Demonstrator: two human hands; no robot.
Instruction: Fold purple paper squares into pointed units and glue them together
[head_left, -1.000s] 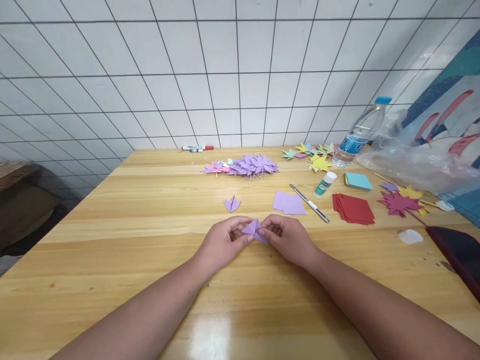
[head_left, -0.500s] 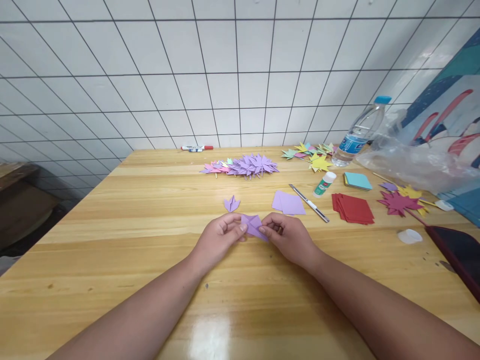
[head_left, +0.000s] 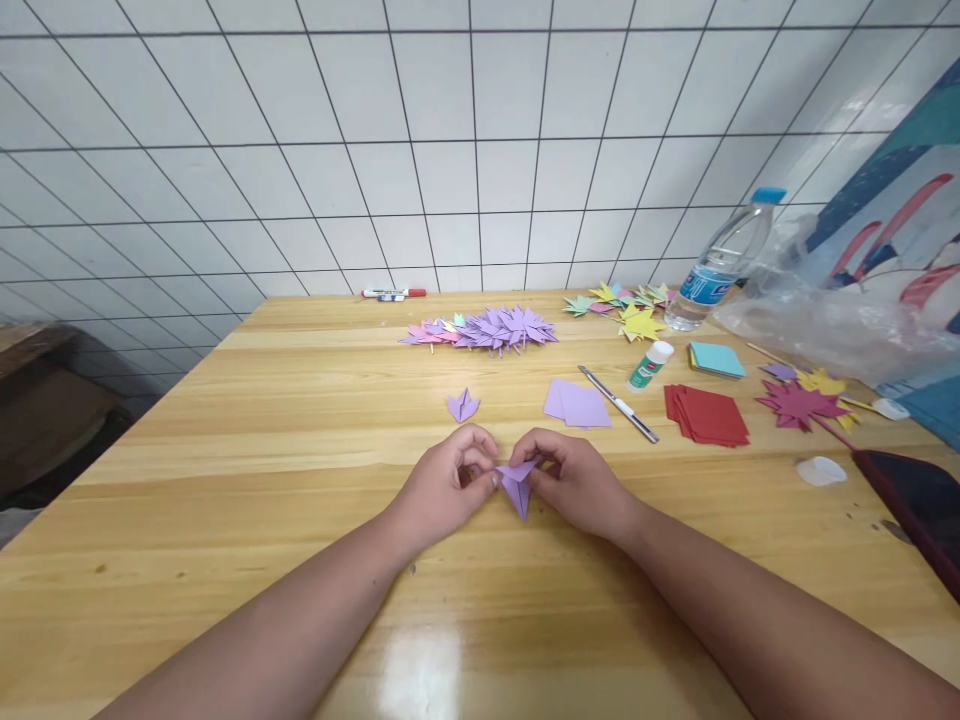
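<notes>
A small piece of folded purple paper point(head_left: 517, 487) is between my hands, a point of it facing down toward me. My right hand point(head_left: 574, 477) pinches its right side, with the thumb in front and the fingers behind. The thumb and fingertips of my left hand point(head_left: 450, 483) are closed at its left corner. Just beyond my left hand lies a finished-looking purple folded leaf shape point(head_left: 463, 405). Flat purple paper squares point(head_left: 577, 404) rest past my right hand, beside a utility knife point(head_left: 619, 404).
Purple paper leaves point(head_left: 506, 329) are heaped toward the wall, markers point(head_left: 393, 294) to their left. On the right are a glue stick point(head_left: 650, 366), red paper squares point(head_left: 706, 415), blue paper point(head_left: 716, 360), a water bottle point(head_left: 724, 262), a maroon paper leaf point(head_left: 802, 403) and a dark phone-like object point(head_left: 915, 505).
The purple paper has turned and been bent, so its point now faces downward. My right hand reaches further over it, and my left fingers have lifted slightly off its face to the corner.
</notes>
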